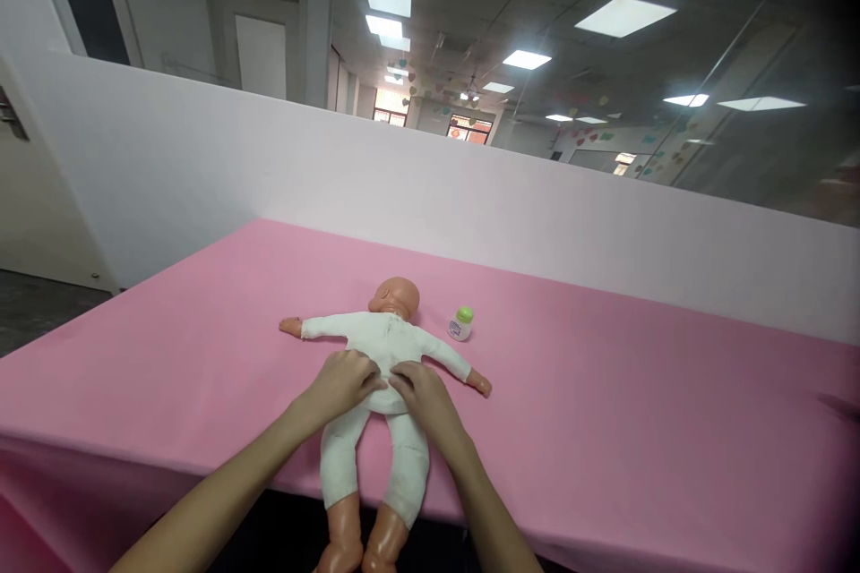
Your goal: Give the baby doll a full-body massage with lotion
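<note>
A baby doll (386,340) with a white cloth body lies on a pink-covered table (571,403), its arms spread and its lower legs past the front edge. Its face is turned away from view. My left hand (346,383) rests on the left side of the doll's lower torso, fingers curled with the tips on the white cloth. On the right side of the torso, my right hand (422,389) mirrors it, its fingers bent and touching the cloth. Behind the doll's right-hand arm stands a small jar (460,324) with a green lid.
A low white wall (403,179) runs along the table's back edge, with glass above it reflecting ceiling lights. At the far left is a door (33,197) with a metal handle. The cloth hangs over the front edge.
</note>
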Motion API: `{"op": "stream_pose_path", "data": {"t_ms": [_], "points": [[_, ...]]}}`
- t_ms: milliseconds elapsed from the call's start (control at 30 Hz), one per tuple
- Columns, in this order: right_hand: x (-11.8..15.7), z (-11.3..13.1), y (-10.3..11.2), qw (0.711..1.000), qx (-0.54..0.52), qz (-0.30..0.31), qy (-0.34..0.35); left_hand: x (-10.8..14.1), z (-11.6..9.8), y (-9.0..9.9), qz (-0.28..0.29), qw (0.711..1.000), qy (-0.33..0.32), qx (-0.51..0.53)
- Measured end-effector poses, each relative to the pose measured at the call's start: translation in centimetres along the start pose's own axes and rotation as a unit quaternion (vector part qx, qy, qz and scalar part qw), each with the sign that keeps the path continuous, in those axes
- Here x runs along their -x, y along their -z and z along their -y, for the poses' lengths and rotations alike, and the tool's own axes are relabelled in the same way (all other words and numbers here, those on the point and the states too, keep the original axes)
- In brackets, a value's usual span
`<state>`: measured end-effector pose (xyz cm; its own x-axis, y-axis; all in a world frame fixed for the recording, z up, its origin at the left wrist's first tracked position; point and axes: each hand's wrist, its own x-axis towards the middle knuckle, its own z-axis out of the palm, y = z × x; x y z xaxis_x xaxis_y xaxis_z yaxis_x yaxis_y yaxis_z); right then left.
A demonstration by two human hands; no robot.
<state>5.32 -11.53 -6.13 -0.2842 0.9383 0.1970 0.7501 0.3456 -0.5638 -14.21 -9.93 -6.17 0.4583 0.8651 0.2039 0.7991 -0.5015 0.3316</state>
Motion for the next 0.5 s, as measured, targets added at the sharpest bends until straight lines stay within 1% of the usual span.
{"op": "stream_pose_path", "data": {"t_ms": [100, 167, 233, 367, 433, 500], "points": [[1.4, -0.1, 1.2, 0.999, -0.039, 0.014, 0.012, 1.4, -0.2, 0.6, 0.011, 1.000, -0.026, 0.003], [2.1, 0.0, 1.1, 1.000, -0.022, 0.014, 0.016, 1.9, -0.5, 0.1, 0.004, 1.000, -0.024, -0.009], [2.3, 0.1, 0.4, 0.999, 0.025, 0.011, 0.018, 1.9, -0.8, -0.8, -0.001, 1.000, -0.016, -0.017], [1.7, 0.1, -2.2, 0.989, 0.146, -0.006, 0.009, 1.2, -1.3, -2.3, 0.002, 1.000, 0.004, -0.021], [1.4, -0.1, -3.1, 0.983, 0.183, -0.017, 0.010, 0.9, -1.4, -2.4, 0.010, 1.000, 0.015, -0.024], [1.1, -0.3, -3.1, 0.982, 0.189, -0.022, 0.013, 0.6, -1.3, -2.0, 0.020, 0.999, 0.022, -0.027]]}}
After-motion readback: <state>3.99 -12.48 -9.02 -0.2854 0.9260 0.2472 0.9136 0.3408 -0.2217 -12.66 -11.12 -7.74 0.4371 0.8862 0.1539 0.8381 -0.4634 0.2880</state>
